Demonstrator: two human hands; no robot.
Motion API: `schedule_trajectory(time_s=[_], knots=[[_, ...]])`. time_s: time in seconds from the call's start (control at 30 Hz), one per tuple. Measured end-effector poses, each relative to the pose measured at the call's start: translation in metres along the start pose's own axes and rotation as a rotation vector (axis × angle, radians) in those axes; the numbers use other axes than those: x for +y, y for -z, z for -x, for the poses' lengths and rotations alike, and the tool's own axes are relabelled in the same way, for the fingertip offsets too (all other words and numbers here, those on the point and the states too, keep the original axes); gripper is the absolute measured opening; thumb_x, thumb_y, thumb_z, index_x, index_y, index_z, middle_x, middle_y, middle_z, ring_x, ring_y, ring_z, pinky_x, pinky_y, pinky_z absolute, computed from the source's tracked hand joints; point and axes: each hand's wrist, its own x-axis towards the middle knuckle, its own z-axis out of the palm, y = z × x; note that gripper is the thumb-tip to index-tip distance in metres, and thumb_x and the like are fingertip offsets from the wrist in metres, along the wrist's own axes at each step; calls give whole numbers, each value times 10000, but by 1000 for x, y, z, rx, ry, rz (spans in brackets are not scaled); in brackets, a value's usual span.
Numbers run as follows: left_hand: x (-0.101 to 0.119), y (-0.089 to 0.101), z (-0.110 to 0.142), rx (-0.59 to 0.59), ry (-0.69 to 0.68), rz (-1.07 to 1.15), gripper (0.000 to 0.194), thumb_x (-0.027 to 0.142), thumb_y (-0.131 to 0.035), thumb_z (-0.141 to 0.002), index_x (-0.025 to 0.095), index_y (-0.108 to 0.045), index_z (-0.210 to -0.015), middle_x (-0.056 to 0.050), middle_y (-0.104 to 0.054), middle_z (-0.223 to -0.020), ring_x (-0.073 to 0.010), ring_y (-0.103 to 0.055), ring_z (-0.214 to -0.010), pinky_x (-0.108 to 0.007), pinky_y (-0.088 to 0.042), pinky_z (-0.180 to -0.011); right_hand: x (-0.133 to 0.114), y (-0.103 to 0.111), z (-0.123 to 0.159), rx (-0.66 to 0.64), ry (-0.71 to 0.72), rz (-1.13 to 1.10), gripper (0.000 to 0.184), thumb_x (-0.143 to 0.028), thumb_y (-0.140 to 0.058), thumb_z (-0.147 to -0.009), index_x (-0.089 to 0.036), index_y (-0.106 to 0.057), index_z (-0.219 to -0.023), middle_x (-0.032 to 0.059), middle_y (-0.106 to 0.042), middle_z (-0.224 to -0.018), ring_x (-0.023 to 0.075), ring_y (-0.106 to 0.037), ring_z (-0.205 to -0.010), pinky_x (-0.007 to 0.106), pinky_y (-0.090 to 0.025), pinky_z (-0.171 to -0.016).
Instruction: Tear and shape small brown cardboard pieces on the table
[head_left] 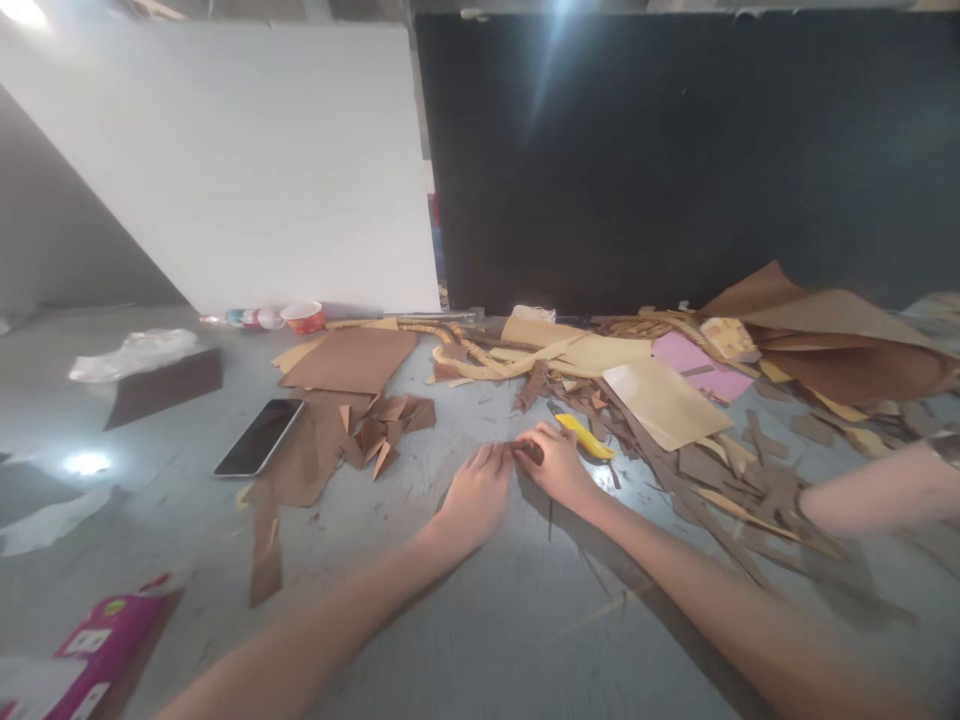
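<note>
Near the middle of the table, my left hand [480, 492] and my right hand [553, 465] meet over a small brown piece [531, 452] that looks like paper or thin leather. My right thumb and fingers pinch it, and it looks curled there. The fingertips of my left hand press together at its left end; most of the piece is hidden by my fingers. Just beyond my right hand lies a yellow cutter knife [586, 437]. To the left of my hands is a pile of folded brown pieces [382, 430].
A phone [259, 438] rests on brown sheets at left. Brown strips and scraps [697, 470] spread across the right, with beige sheets [667, 400] behind. Another person's hand [840, 500] reaches in there. A purple packet [101, 650] lies front left; upright boards stand behind.
</note>
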Motion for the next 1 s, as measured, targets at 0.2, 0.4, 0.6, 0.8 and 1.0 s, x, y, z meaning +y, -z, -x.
schedule_trajectory(time_s=[0.2, 0.4, 0.6, 0.8, 1.0], knots=[[1, 2, -1, 8, -6, 0, 434, 85, -502, -961, 17, -616, -1375, -249, -643, -1423, -348, -623, -1302, -474, -557, -1046, -6, 6, 3, 20, 57, 11, 189, -239, -586, -1047, -261, -771, -1021, 34, -724, -949, 213, -671, -930, 406, -323, -962], [-2, 6, -4, -24, 15, 71, 445, 74, -509, -938, 44, -620, -1368, -221, -655, -1410, -328, -629, -1278, -464, -553, -1057, -3, 5, -3, -12, -61, -118, 114, -267, -633, -995, -228, -733, -954, 16, -712, -921, 184, -648, -832, 375, -353, -913], [-8, 7, -4, -34, 7, 131, 447, 53, -483, -922, 59, -641, -1340, -219, -680, -1369, -323, -631, -1272, -469, -551, -1065, -1, 6, -5, -70, -91, -159, 125, -304, -650, -982, -212, -706, -919, 5, -707, -879, 187, -644, -818, 362, -357, -882], [-8, 6, -4, -16, 5, 130, 453, 52, -495, -916, 84, -641, -1344, -207, -674, -1368, -320, -623, -1285, -473, -546, -1068, -6, 6, 3, -24, 22, -40, 173, -238, -593, -1038, -239, -766, -1038, 19, -703, -917, 189, -650, -866, 384, -327, -933], [-8, 10, -5, -18, 11, 115, 437, 43, -492, -926, 90, -652, -1330, -185, -681, -1349, -308, -632, -1255, -456, -544, -1067, -15, 15, 9, -41, 148, 47, 268, -154, -566, -1017, -245, -783, -1145, 36, -683, -938, 195, -639, -915, 395, -301, -959]])
